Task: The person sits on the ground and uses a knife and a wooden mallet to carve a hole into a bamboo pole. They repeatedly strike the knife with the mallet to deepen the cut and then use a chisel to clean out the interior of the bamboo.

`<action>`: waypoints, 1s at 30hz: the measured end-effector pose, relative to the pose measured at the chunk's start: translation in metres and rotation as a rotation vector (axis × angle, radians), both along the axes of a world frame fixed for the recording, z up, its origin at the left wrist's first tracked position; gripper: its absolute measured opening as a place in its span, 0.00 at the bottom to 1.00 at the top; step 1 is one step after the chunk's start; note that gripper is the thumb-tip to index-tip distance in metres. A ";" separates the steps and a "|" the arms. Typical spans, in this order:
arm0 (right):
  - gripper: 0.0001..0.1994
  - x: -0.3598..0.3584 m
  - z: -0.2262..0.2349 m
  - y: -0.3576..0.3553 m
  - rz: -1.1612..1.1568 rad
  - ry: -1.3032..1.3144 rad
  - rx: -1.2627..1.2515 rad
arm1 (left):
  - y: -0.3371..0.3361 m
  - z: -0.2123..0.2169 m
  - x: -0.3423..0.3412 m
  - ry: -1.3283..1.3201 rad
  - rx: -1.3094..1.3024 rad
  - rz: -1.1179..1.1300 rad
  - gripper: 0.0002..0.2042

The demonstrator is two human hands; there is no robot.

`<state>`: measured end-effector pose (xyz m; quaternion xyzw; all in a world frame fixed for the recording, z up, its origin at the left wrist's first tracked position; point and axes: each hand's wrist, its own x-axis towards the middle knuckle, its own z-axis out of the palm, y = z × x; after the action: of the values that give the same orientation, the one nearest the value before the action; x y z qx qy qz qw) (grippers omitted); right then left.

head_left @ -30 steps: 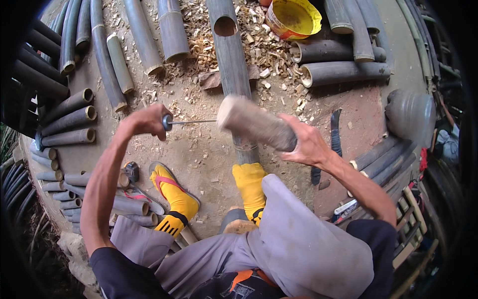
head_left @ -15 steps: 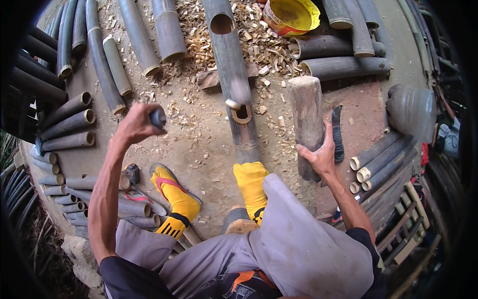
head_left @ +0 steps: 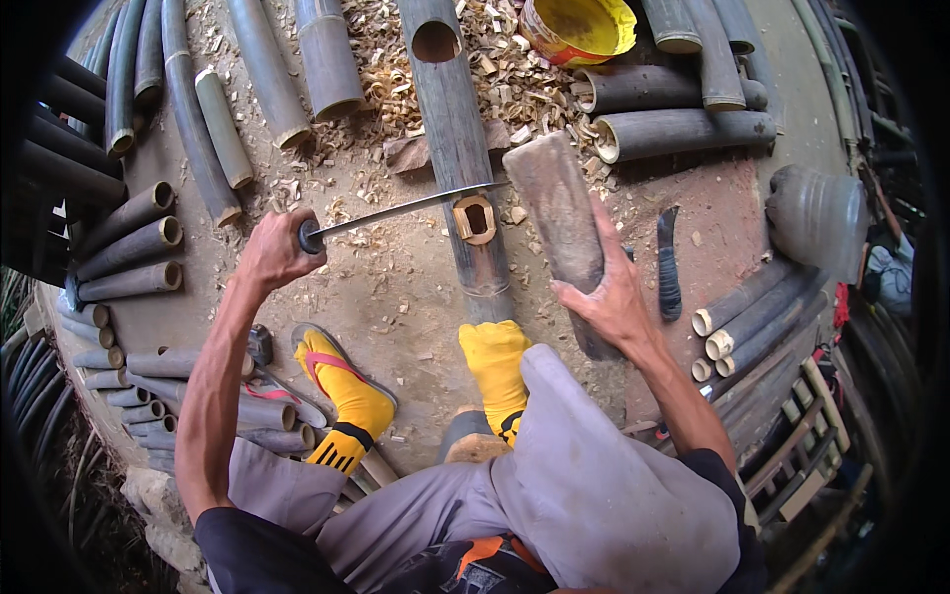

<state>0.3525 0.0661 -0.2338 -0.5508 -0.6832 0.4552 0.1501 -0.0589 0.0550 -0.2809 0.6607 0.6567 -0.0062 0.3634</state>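
My left hand (head_left: 269, 259) grips the dark handle of a long knife (head_left: 401, 207). Its blade lies across a grey bamboo pole (head_left: 447, 124), at the far edge of a cut opening with a pale, freshly carved rim (head_left: 482, 238). My right hand (head_left: 616, 294) is wrapped round the lower part of a thick wooden block (head_left: 559, 208), tilted so its upper end is close beside the blade's tip. I cannot tell whether block and tip touch. A second opening (head_left: 435, 42) shows farther up the pole. My yellow-socked foot (head_left: 495, 361) rests on the pole's near end.
Wood chips (head_left: 376, 59) cover the ground around the pole. Cut bamboo lengths lie left and right, with a yellow-red bucket (head_left: 579, 30) at the back. A curved dark tool (head_left: 669, 267) and a cloudy plastic jug (head_left: 816, 223) are on the right.
The knife blade, hardly visible before, now spans the pole at the opening. The wooden block has swung from upright to a leftward tilt, its top moving toward the blade.
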 end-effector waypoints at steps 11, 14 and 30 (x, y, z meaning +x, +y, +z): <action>0.50 -0.006 -0.019 0.003 0.054 -0.014 0.020 | 0.011 0.000 -0.005 0.077 -0.044 -0.025 0.12; 0.50 -0.006 -0.019 0.003 0.060 -0.014 0.021 | 0.011 0.002 -0.003 0.076 -0.083 -0.010 0.12; 0.49 -0.011 0.002 0.015 0.108 0.003 0.032 | 0.001 -0.001 0.000 0.198 0.001 -0.022 0.10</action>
<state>0.3412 0.0809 -0.2323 -0.5100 -0.7189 0.4527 0.1350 -0.0593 0.0562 -0.2814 0.6642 0.6822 -0.0752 0.2963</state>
